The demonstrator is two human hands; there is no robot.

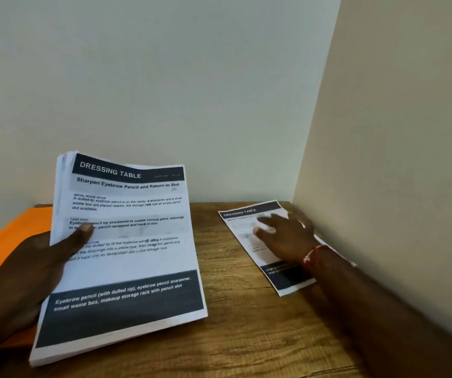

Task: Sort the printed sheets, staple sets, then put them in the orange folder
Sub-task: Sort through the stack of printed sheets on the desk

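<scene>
My left hand (pixel 42 257) grips a thick stack of printed sheets (pixel 132 257) by its left edge, thumb pressed on the top page headed "DRESSING TABLE", lifted and tilted above the wooden table (pixel 241 323). A single printed sheet (pixel 246 214) with the same header lies flat at the table's far right. My right hand (pixel 284 236) rests on that sheet with fingers spread out straight; it looks blurred. The orange folder (pixel 15 230) lies at the left, mostly hidden behind my left hand and the stack.
The table sits in a corner: a pale wall runs along the back and a beige wall (pixel 396 159) close along the right side. Bare wood shows between the stack and the single sheet. No stapler is in view.
</scene>
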